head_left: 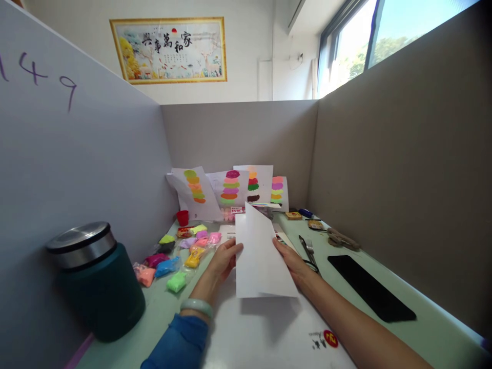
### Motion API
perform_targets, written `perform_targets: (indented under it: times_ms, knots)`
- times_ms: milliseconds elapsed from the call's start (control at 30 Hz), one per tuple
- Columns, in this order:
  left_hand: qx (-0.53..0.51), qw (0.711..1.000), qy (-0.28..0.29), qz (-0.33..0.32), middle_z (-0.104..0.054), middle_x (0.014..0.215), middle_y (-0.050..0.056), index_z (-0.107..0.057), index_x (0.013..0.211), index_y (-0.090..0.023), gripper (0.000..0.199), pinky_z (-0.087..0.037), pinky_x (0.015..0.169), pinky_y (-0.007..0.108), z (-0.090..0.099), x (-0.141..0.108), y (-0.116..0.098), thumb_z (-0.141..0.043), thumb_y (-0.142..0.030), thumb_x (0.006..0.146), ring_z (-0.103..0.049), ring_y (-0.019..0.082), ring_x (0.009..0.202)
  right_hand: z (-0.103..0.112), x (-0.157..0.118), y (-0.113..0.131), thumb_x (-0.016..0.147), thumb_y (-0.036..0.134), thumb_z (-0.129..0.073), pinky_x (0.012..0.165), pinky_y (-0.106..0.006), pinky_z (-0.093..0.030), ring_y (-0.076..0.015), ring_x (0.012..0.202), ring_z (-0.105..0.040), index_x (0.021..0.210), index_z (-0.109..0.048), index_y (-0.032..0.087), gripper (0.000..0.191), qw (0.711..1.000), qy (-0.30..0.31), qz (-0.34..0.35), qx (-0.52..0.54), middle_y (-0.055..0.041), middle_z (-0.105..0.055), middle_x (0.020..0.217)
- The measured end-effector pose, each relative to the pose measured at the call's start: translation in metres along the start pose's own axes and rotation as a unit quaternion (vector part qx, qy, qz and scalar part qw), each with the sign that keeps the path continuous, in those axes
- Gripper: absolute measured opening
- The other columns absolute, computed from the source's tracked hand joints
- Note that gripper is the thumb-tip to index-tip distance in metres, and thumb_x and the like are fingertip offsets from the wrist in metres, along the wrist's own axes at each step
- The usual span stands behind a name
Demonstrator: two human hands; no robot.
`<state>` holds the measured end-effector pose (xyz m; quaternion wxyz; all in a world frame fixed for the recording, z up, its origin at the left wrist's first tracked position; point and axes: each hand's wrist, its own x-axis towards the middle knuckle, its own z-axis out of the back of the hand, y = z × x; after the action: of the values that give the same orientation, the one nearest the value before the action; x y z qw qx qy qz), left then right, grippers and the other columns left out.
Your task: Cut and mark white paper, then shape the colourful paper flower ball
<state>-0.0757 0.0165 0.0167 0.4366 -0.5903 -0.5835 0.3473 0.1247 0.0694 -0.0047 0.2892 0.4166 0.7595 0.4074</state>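
Note:
A folded sheet of white paper [261, 256] is held up in the middle of the view, above a white board [246, 338] with a red logo. My left hand [226, 258] pinches the paper's left edge between thumb and fingers. On the right edge, my right hand [289, 256] grips the same sheet, its fingers partly hidden behind the paper. The sheet stands tilted, with its lower edge above the board and a shadow beneath it.
Colorful clay packets [177, 281] lie at the left, near a dark green flask [102, 292] and a red cup [182, 218]. Painted sheets [196, 195] lean on the back partition. At the right are a fork [309, 247], a black strip [371, 287] and brownish scissors [342, 239].

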Motion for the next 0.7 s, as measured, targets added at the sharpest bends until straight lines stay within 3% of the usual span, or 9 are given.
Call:
perform_targets:
  times_ms: [167, 400, 567, 700]
  knots:
    - [0.067, 0.994, -0.074, -0.043, -0.072, 0.082, 0.006, -0.066, 0.098, -0.014, 0.044, -0.051, 0.067, 0.029, 0.002, 0.005, 0.004, -0.078, -0.018, 0.056, -0.067, 0.021, 0.072, -0.004, 0.000, -0.005, 0.077, 0.037, -0.066, 0.065, -0.033, -0.054, -0.0196, 0.068, -0.068, 0.102, -0.061, 0.017, 0.032, 0.995, -0.019, 0.053, -0.086, -0.0070, -0.073, 0.083]
    - [0.168, 0.967, -0.148, -0.122, -0.071, 0.084, 0.004, -0.069, 0.082, -0.015, 0.028, -0.050, 0.066, 0.025, 0.008, 0.017, 0.007, -0.073, -0.014, 0.055, -0.064, 0.022, 0.084, 0.007, 0.011, -0.007, 0.071, 0.045, -0.066, 0.055, -0.024, -0.043, -0.0141, 0.061, -0.057, 0.077, -0.062, 0.016, 0.030, 0.962, -0.071, 0.163, -0.206, 0.0006, -0.065, 0.067]
    - [0.232, 0.942, -0.190, -0.153, -0.070, 0.078, 0.002, -0.069, 0.082, -0.016, 0.024, -0.048, 0.065, 0.024, 0.015, 0.019, 0.008, -0.071, -0.016, 0.058, -0.063, 0.021, 0.076, 0.008, 0.011, -0.007, 0.071, 0.049, -0.066, 0.042, -0.019, -0.027, -0.0073, 0.046, -0.043, 0.077, -0.057, 0.018, 0.033, 0.967, -0.057, 0.119, -0.219, 0.0064, -0.054, 0.057]
    - [0.206, 0.946, -0.197, -0.156, -0.071, 0.081, 0.003, -0.068, 0.086, -0.015, 0.031, -0.050, 0.068, 0.027, 0.017, 0.020, 0.010, -0.074, -0.017, 0.055, -0.063, 0.023, 0.081, 0.004, 0.008, -0.007, 0.067, 0.047, -0.071, 0.046, -0.020, -0.033, -0.0095, 0.050, -0.050, 0.081, -0.056, 0.017, 0.036, 0.974, -0.026, 0.104, -0.198, 0.0038, -0.061, 0.064]
